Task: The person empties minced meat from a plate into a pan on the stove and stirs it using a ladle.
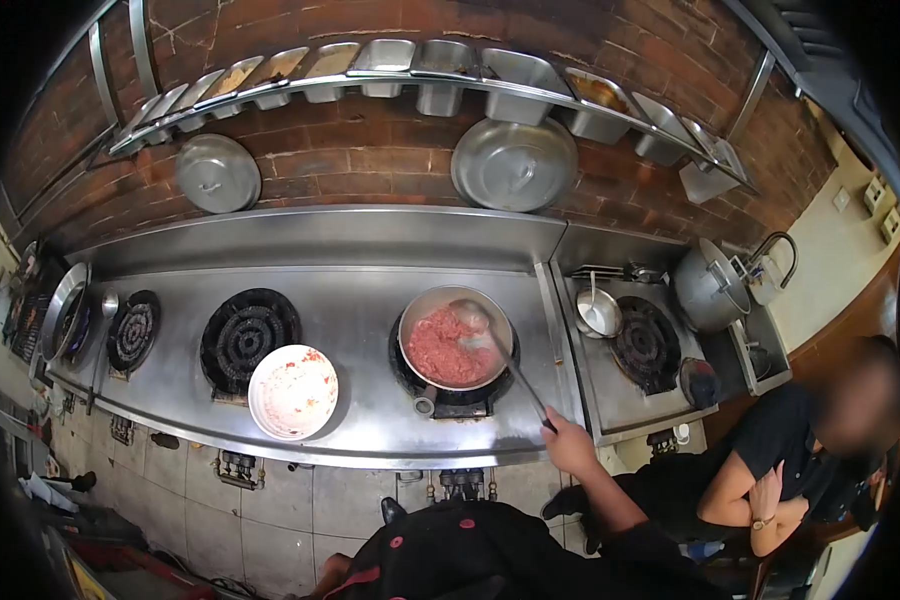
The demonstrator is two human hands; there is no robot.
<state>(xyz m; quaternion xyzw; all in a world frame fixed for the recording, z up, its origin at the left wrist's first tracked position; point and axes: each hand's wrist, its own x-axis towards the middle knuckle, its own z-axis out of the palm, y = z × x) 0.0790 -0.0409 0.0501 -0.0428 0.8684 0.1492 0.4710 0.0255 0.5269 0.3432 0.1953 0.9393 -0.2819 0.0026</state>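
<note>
My right hand (571,444) is closed round the handle of a long metal ladle (515,368). The ladle's bowl rests in pinkish-red ground meat (446,347) inside a pot (407,328), which sits on a black burner. A white bowl (292,391) with red smears stands on the steel stovetop, left of the pot. Low in the picture, beside my dark clothing, my left hand (335,570) shows only in part, and its fingers cannot be made out.
Black burners (250,342) are set in the steel stovetop (360,300). A small pot (598,313) and a large pot (710,286) stand at the right. Metal trays line the shelf (350,77) above. A person (770,470) with crossed arms is at the lower right.
</note>
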